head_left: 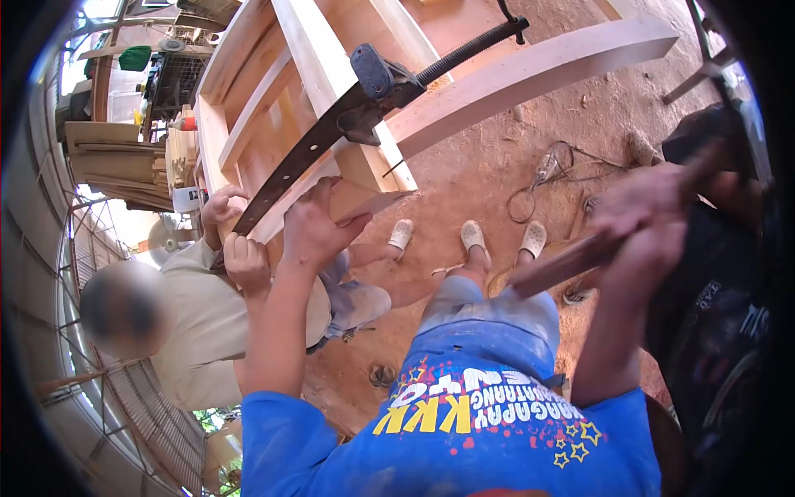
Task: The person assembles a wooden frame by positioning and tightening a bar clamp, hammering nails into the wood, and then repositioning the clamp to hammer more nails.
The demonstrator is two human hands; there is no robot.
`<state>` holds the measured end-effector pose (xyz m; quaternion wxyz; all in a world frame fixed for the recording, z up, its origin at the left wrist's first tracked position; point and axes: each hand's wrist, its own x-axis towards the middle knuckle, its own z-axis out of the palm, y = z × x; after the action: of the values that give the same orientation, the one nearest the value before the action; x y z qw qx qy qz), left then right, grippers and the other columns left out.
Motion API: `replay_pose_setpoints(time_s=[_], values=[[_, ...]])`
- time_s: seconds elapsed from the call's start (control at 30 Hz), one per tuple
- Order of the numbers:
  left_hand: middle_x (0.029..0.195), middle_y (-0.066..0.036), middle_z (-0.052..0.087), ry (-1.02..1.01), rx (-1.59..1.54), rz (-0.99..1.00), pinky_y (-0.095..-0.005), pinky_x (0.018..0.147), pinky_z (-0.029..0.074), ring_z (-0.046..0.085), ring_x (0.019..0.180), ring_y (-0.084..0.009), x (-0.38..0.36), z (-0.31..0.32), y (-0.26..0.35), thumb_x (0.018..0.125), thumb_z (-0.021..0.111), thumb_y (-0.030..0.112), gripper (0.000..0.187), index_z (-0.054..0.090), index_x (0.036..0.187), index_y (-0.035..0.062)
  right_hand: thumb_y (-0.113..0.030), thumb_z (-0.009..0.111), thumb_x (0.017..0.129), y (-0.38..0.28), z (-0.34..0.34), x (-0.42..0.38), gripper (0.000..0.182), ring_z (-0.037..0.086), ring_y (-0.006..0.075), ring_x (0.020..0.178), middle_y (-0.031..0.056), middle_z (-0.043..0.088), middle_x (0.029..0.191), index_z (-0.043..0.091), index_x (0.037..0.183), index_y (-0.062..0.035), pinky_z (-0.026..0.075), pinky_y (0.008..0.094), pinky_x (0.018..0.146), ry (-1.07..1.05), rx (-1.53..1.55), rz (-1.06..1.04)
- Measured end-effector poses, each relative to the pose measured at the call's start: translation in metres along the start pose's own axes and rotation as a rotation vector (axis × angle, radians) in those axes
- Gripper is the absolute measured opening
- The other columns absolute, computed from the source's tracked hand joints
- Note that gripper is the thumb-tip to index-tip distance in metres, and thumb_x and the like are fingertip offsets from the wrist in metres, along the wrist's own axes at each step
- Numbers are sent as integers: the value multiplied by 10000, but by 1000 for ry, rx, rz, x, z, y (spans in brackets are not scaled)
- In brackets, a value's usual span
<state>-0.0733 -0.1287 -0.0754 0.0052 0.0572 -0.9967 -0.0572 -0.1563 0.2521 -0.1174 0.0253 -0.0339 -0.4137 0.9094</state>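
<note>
My left hand (316, 225) grips the end of a pale wooden board (368, 178) on a large wooden frame (310, 50), its thumb along the near face. A dark steel bar clamp (308, 153) with a threaded screw runs across the frame, right beside my fingers. Off to the right, my right hand (642, 219) is closed around a brown wooden stick (567, 265), apart from the frame and smeared by motion. A co-worker's hands (246, 261) are at the clamp bar's lower end, close to my left hand.
A curved timber (538, 83) juts right from the frame. A co-worker in a light shirt (199, 306) stands left; a person in black (704, 306) is close on my right. A cord (523, 199) lies on the dirt floor. Stacked boards (120, 166) stand at the far left.
</note>
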Motion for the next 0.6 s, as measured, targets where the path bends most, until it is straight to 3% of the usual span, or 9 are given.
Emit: replay_pose_setpoints(time_s=[0.03, 0.07, 0.13, 0.23, 0.33, 0.37, 0.43, 0.57, 0.6], values=[[980, -178, 745, 4, 16, -34, -469, 794, 602, 739, 891, -389, -1, 1, 2, 650, 949, 371, 616, 710, 1127, 63, -280, 588, 1051, 35, -7, -27, 239, 571, 133, 583, 37, 560, 743, 561, 994, -50, 517, 290, 547, -60, 179, 235], [983, -179, 746, -1, 37, -64, -467, 795, 602, 742, 895, -384, -3, 2, 4, 645, 954, 378, 623, 709, 1125, 67, -277, 614, 1032, 53, 0, -47, 245, 594, 137, 580, 49, 592, 747, 572, 1045, -35, 517, 297, 526, -367, -328, 322], [985, -180, 746, 27, 61, -42, -464, 792, 602, 742, 900, -383, -5, 5, 5, 635, 961, 388, 632, 707, 1119, 71, -265, 650, 1007, 55, 7, -64, 273, 621, 140, 573, 68, 639, 756, 580, 1098, -17, 513, 300, 500, -626, -752, 536], [984, -182, 744, 118, 61, 23, -465, 779, 600, 736, 899, -391, -11, 11, 2, 623, 969, 388, 636, 704, 1108, 74, -184, 676, 985, 10, 15, -45, 215, 594, 115, 515, 55, 643, 738, 576, 1091, -26, 485, 288, 465, -349, -505, 797], [983, -181, 741, 119, 66, -10, -467, 764, 595, 731, 898, -394, -8, 12, 2, 616, 974, 384, 639, 701, 1104, 76, -134, 536, 1077, -10, -5, -5, 152, 493, 115, 452, 10, 500, 641, 514, 958, -41, 453, 277, 422, -79, -71, 79], [982, -180, 741, 118, 62, -8, -467, 763, 593, 730, 898, -394, -7, 13, 1, 617, 974, 385, 640, 699, 1104, 75, -130, 493, 1085, -17, -6, 9, 192, 540, 105, 525, 9, 489, 647, 478, 903, -68, 454, 276, 451, 89, 81, 25], [977, -178, 739, 123, 60, -10, -468, 767, 590, 728, 900, -395, -7, 15, -1, 619, 973, 386, 640, 698, 1106, 75, -205, 596, 1029, -2, -9, 10, 206, 579, 137, 622, 10, 500, 702, 496, 903, -77, 485, 290, 546, -26, 175, -3], [965, -178, 736, 118, 91, -62, -475, 785, 586, 722, 908, -404, -14, 18, -3, 621, 972, 386, 641, 698, 1111, 76, -216, 682, 953, 83, 6, -71, 223, 605, 169, 645, 55, 607, 809, 553, 1016, -46, 506, 315, 570, -584, -631, 633], [963, -179, 735, 118, 88, -80, -477, 790, 585, 720, 910, -407, -11, 20, 0, 621, 972, 385, 642, 698, 1113, 76, -210, 689, 949, 81, 13, -71, 230, 609, 161, 633, 64, 625, 807, 559, 1042, -44, 506, 322, 547, -577, -494, 764]])
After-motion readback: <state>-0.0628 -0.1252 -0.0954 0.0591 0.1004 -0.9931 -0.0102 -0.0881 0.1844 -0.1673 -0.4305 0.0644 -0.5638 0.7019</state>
